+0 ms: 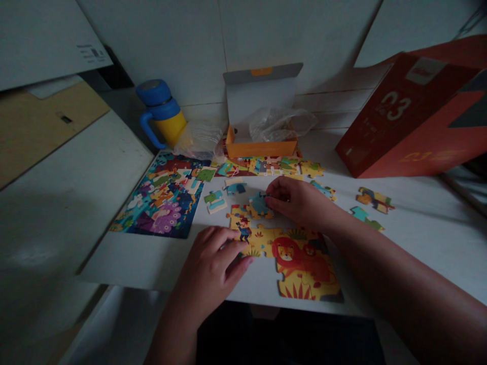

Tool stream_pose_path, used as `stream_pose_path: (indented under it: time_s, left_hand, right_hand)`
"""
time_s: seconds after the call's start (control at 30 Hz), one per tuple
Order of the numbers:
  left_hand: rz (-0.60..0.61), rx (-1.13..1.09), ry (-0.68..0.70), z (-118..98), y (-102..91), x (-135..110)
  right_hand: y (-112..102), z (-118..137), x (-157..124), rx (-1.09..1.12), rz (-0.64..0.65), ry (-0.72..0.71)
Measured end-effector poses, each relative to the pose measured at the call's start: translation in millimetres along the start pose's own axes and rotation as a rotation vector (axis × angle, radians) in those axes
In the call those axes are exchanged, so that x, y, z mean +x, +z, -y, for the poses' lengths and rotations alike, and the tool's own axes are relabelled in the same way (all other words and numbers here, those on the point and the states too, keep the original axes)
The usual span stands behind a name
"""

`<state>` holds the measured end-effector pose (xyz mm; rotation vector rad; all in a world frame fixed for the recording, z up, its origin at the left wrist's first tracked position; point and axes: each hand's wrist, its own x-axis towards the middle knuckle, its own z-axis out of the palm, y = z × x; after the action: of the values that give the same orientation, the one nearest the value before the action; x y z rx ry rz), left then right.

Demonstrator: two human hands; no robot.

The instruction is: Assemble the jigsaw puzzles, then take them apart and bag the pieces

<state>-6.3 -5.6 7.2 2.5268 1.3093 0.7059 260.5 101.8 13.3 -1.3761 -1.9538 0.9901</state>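
A partly joined jigsaw puzzle (304, 263) with a red lion and yellow ground lies near the table's front edge. My left hand (215, 261) is open, its fingertips resting at the puzzle's left edge beside a small figure in a hat. Above the joined part, my right hand (287, 200) pinches the edge of a blue puzzle piece (259, 205). Whether that piece is lifted or lies flat I cannot tell. Loose pieces lie close by: a blue elephant piece (235, 187) and a pale green and blue piece (216, 202).
A dark, colourful picture sheet (167, 203) with pieces on it lies left. At the back stand a blue and yellow flask (163, 114) and an open orange box (262, 148) holding clear plastic. More loose pieces (375, 199) lie right, near a large red box (411, 116).
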Motion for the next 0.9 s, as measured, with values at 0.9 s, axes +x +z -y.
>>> stream_pose_path:
  time_s: [0.9]
  left_hand:
    - [-0.004,-0.015,-0.005,0,0.2,1]
  right_hand:
    - [7,12,-7,-0.437,0.010,-0.024]
